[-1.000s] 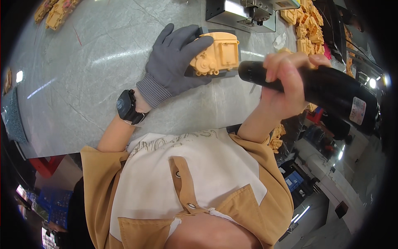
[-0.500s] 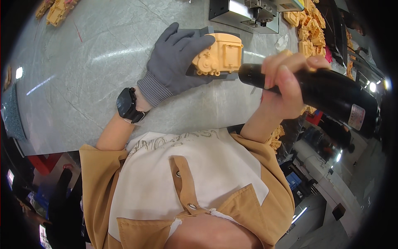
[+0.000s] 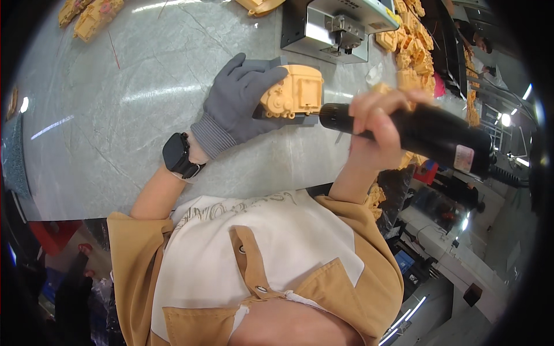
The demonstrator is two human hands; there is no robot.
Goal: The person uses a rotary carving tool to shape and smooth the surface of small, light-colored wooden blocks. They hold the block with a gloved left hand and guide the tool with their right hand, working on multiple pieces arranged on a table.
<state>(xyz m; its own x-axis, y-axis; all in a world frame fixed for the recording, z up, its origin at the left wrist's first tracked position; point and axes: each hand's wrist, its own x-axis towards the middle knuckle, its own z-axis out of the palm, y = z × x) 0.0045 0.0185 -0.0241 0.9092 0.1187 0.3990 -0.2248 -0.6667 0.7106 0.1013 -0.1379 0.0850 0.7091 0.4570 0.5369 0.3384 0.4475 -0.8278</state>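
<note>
My left hand [image 3: 239,104], in a grey glove, grips an orange plastic housing [image 3: 303,86], its thumb across the upper left corner. Behind and under the housing shows a dark grey block-like fixture [image 3: 309,120]; whether the hand holds that too is hidden. Bare fingers of my right hand [image 3: 378,124] wrap round a black power screwdriver [image 3: 415,127] held nearly level. Its nose points left at the housing's lower right corner. The tip is too small to tell if it touches.
Beyond the housing stands a metal machine [image 3: 329,34] with a feed head. Orange housings [image 3: 412,52] are piled at the far right. More orange parts [image 3: 92,20] lie at the far left of the grey stone-patterned table [image 3: 138,115]. A cable [image 3: 508,176] trails from the screwdriver.
The view has shifted, bringing more of the machine in. The screwdriver stays at the housing's right side, its nose now nearer the lower right corner. Both grips look the same.
</note>
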